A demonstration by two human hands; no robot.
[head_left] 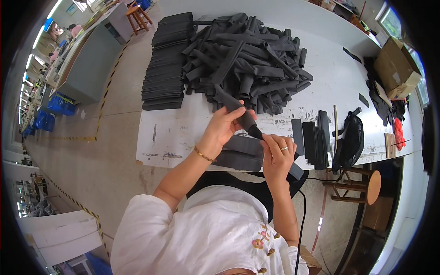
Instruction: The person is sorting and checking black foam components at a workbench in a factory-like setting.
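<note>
Clearly, the person is working a dark grey fabric strip [239, 112] between both hands, just above the near edge of the white table [183, 133]. The left hand [223, 126] is wrapping around the strip's middle, fingers curled over it and thumb underneath, grasping it firmly. The right hand [276, 149] is pinching the strip's lower end between thumb and forefinger, the other fingers folding loosely; a ring is showing on one finger, and a thin bracelet [203, 155] is sitting on the left wrist.

The strip is looking soft and light, bending where it is gripped and holding no shape of its own, so it is probably best taken near the ends, where a pinch will keep it from sagging or slipping. It seems neither fragile nor slick.

Both forearms are rising from the lower edge, elbows bent, the left reaching further forward than the right. Just beneath the hands, flat folded pieces [240, 153] are lying on the table edge. Farther back, a big loose heap of strips [247, 59] is sprawling beside a neat stack [166, 64]. To the right, a few flat pieces [314, 140] are resting near a black bag [350, 140].
</note>
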